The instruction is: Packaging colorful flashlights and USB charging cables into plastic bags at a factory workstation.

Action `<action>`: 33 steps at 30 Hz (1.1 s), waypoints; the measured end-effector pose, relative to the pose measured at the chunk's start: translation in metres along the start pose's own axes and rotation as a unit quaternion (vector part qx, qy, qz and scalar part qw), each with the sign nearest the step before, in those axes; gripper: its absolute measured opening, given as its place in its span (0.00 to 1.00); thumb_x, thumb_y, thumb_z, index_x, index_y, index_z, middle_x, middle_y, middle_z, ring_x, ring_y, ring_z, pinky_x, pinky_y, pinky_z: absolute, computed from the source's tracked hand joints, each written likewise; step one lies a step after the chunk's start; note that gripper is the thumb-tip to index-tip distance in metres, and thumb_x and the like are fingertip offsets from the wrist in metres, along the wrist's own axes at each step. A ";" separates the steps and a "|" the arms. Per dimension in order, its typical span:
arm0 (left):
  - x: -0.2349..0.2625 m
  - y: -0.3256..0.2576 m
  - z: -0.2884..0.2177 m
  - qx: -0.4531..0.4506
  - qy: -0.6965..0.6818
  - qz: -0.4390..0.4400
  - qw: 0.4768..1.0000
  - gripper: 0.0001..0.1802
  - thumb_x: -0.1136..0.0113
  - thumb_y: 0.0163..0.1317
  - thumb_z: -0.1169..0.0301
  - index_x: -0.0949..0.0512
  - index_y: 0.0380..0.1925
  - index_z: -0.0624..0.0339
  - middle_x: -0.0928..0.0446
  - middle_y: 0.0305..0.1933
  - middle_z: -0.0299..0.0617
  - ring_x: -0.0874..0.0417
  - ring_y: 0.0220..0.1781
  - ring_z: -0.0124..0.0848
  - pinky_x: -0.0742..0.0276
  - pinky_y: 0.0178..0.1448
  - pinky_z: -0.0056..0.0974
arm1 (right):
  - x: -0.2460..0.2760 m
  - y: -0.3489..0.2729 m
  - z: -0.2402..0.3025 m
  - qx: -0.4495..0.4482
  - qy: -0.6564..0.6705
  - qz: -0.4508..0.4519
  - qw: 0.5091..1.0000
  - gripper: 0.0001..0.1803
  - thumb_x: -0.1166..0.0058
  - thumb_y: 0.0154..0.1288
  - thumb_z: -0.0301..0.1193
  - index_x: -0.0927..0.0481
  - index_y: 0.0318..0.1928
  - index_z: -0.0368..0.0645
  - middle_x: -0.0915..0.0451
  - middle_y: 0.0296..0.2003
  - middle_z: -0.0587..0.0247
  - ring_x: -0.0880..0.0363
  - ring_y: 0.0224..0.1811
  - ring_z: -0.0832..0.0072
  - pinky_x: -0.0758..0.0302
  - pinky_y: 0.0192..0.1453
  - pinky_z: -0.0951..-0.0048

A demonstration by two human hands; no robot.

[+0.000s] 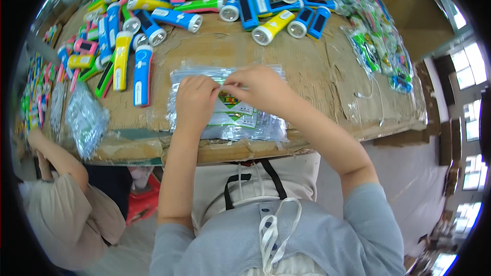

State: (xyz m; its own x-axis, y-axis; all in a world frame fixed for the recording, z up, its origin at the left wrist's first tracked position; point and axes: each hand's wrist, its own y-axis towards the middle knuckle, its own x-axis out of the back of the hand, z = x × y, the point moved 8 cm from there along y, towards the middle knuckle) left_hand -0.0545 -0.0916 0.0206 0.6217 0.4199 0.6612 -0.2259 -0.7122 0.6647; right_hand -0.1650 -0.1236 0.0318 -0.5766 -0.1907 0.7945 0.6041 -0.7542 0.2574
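Observation:
A stack of clear plastic bags (273,128) with green-and-white printed cards (232,119) lies flat at the near edge of the cardboard-covered table. Above its middle, my left hand (197,97) and my right hand (260,89) meet, fingertips pinched close together. They appear to grip the edge of the top plastic bag, though the fingers partly hide it. Left of the stack lie a blue flashlight (142,77) and a yellow flashlight (121,60), both with clear lens heads pointing away from me.
Many coloured flashlights (248,7) are heaped across the far side. Bagged flashlights (376,36) pile up at the right, beside a thin white cable (372,89). A bundle of clear bags (87,117) rests at the left edge, near another person's arm (64,156).

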 end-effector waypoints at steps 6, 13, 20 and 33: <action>0.000 -0.003 0.004 0.012 -0.002 -0.025 1.000 0.11 0.34 0.39 0.77 0.28 0.21 0.57 0.26 0.24 0.40 0.27 0.30 0.41 0.34 0.37 0.42 | -0.015 0.022 -0.002 -0.043 -0.097 0.100 0.989 0.09 0.45 0.53 0.36 0.18 0.31 0.46 0.19 0.28 0.58 0.21 0.33 0.60 0.26 0.37 0.61; -0.001 0.001 -0.005 -0.045 0.011 -0.012 0.999 0.12 0.33 0.39 0.77 0.29 0.21 0.58 0.27 0.24 0.39 0.28 0.28 0.40 0.34 0.36 0.40 | -0.019 0.024 -0.009 0.008 -0.057 0.119 0.991 0.09 0.46 0.52 0.35 0.17 0.29 0.45 0.20 0.25 0.57 0.21 0.32 0.58 0.25 0.36 0.59; 0.004 -0.001 -0.009 -0.055 0.072 0.006 0.996 0.11 0.35 0.38 0.76 0.28 0.21 0.58 0.27 0.27 0.40 0.27 0.29 0.40 0.34 0.36 0.40 | -0.031 0.031 -0.005 -0.004 -0.116 0.090 0.989 0.10 0.48 0.51 0.35 0.19 0.28 0.43 0.20 0.28 0.54 0.21 0.32 0.56 0.25 0.35 0.57; 0.053 -0.074 -0.033 0.169 -0.016 0.191 0.967 0.12 0.32 0.40 0.73 0.28 0.21 0.60 0.35 0.30 0.41 0.32 0.39 0.41 0.40 0.46 0.42 | 0.065 -0.021 -0.107 -0.247 -0.028 -0.179 0.952 0.16 0.51 0.56 0.39 0.22 0.40 0.44 0.20 0.36 0.53 0.22 0.41 0.59 0.26 0.45 0.59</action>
State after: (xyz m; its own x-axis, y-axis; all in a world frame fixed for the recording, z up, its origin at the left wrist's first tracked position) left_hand -0.0292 0.0022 0.0179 0.5658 0.0760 0.8210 -0.1892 -0.9572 0.2190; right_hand -0.2739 -0.1868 0.0189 -0.6588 0.1568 0.7358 0.0344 -0.9707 0.2377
